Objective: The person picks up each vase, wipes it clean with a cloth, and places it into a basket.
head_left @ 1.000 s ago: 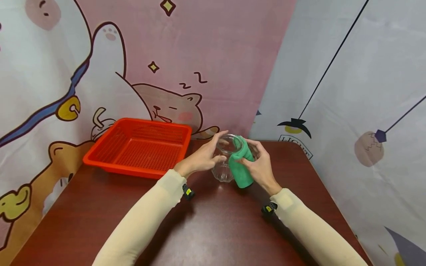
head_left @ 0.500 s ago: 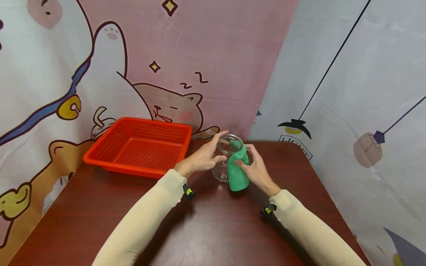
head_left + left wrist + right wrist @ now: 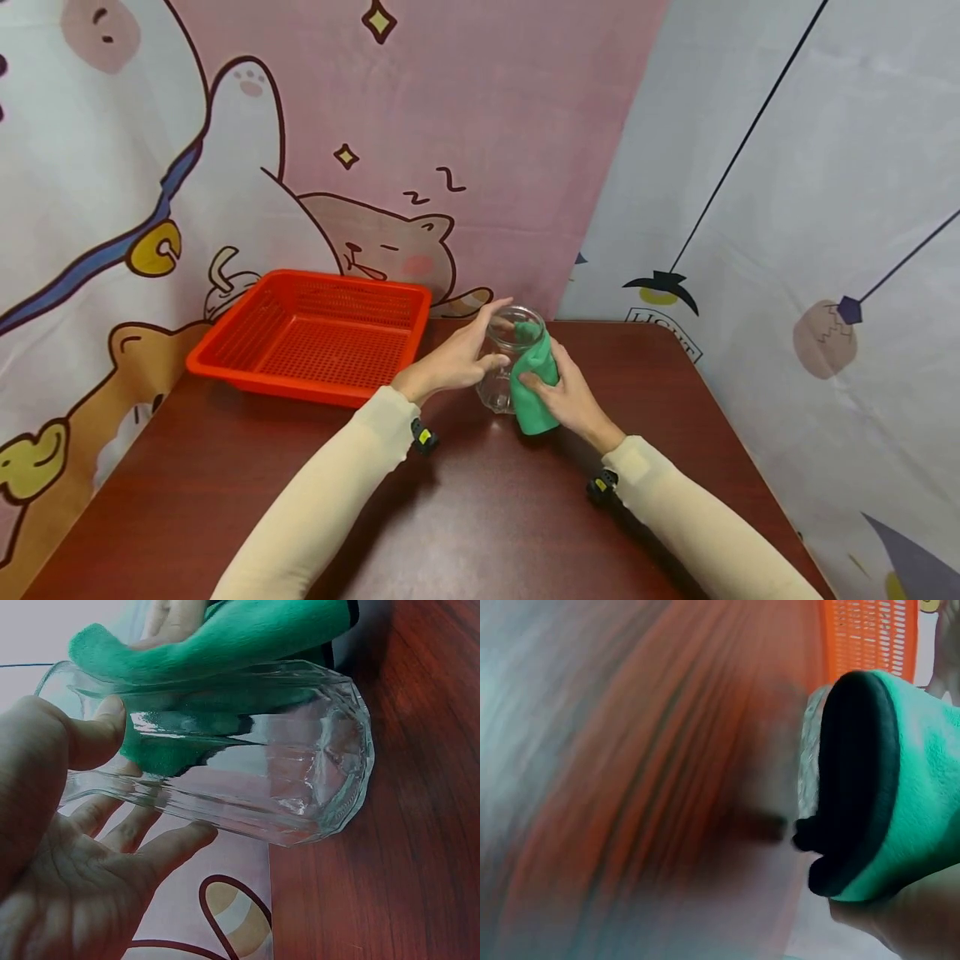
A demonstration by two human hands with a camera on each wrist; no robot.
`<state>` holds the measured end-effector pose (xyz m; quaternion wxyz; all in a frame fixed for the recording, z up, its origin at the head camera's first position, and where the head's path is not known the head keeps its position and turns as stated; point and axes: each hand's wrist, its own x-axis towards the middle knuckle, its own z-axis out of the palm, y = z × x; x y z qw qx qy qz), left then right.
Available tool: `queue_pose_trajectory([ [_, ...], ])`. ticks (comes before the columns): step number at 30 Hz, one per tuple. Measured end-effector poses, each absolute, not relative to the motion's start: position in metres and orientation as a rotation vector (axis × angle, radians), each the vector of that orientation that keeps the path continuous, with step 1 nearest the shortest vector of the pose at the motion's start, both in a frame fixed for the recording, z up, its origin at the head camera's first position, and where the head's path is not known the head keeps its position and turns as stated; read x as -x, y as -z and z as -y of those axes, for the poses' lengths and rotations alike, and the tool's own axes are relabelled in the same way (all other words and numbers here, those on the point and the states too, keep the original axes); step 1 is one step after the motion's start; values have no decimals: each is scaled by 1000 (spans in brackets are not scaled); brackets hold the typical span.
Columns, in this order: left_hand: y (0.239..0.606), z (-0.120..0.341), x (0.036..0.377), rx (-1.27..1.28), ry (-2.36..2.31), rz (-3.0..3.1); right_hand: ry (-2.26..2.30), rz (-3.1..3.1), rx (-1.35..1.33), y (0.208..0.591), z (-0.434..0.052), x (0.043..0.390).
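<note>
Near table (image 3: pixel 465 517) far edge | glass jar (image 3: pixel 507 360) steadied by left hand (image 3: pixel 457 360), fingers curled round it | green cloth (image 3: pixel 534 385) gripped against it by right hand (image 3: pixel 573 402) | red basket (image 3: pixel 311 337) at far-left corner

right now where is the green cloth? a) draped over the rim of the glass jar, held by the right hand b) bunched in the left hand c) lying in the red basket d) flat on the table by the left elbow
a: the green cloth hangs over the glass jar rim, part tucked inside, with the right hand pressing it to the outside while the left hand steadies the jar.
</note>
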<state>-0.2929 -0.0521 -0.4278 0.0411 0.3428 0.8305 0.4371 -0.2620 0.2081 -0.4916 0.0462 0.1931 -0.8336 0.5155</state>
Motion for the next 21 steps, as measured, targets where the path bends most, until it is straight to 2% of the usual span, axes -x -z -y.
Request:
queue_pose_trajectory([
  [6,427,52,292,-1035,-1350,-2538,-1470,2541,-611,494,-214,263],
  [21,426,50,291,-1030,-1349,-2544,-1320,2638,-473,488,-227,260],
])
